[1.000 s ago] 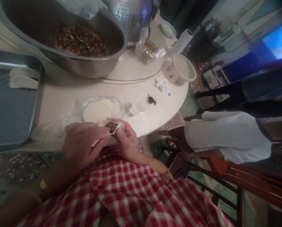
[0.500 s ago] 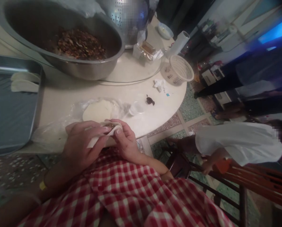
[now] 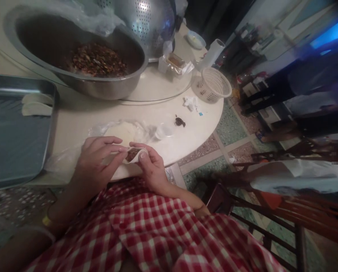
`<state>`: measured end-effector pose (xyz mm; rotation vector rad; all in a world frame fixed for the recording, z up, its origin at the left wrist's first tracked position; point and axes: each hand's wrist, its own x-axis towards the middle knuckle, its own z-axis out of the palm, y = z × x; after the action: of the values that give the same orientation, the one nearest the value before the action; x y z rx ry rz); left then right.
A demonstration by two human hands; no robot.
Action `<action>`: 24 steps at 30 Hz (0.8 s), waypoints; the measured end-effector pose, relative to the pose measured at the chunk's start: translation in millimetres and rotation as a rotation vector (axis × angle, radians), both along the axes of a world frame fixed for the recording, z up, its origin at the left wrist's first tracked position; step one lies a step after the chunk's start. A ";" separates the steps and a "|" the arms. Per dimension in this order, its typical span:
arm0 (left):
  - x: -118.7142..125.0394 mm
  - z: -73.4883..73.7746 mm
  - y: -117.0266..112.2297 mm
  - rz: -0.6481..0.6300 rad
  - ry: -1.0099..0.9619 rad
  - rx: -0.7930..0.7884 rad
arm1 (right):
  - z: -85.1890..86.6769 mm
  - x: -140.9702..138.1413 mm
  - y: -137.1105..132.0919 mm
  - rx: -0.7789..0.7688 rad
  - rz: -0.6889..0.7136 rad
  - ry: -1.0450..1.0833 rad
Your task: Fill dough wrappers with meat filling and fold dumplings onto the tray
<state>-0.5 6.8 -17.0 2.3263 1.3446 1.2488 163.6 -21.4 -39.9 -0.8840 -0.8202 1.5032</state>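
Observation:
A folded dumpling with dark filling showing at its open top is held just above the table's near edge. My right hand grips its right side, thumb in front and fingers behind. At its left end, my left hand pinches the wrapper's edge between thumb and fingertips. Right behind the hands, a stack of round dough wrappers lies on a clear plastic bag. Two finished dumplings lie side by side in a metal tray to the left.
A big metal bowl of filling stands at the back, beside a metal colander. Toward the right are a plastic basket, a foil-wrapped block and a small clear cup. Other people are off to the right.
My left fingers have drawn back from over the dumpling to its left end, so more filling shows. The view has shifted slightly, and the person in white at right has moved.

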 end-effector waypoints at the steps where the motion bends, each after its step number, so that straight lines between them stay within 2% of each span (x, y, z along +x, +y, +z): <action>1: 0.0 0.9 -0.4 -0.007 0.008 0.008 | -0.2 -0.9 1.3 -0.016 -0.007 0.021; 4: 0.3 4.7 -1.4 -0.043 0.029 0.040 | 1.0 -3.0 4.8 -0.037 -0.022 0.071; 8: 0.8 9.7 -0.7 -0.093 0.046 0.059 | 4.1 -1.9 5.7 -0.013 -0.022 -0.011; 17: 0.1 10.9 4.4 -0.169 -0.044 -0.053 | 5.3 0.3 5.7 0.138 -0.014 -0.149; 24: -1.3 10.5 3.3 -0.101 -0.006 -0.059 | 7.8 2.4 6.2 0.233 0.044 -0.171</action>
<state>-1.7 10.0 -6.5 2.3172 1.2285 1.1692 166.0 -15.2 -32.1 -0.8313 -1.1223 1.3493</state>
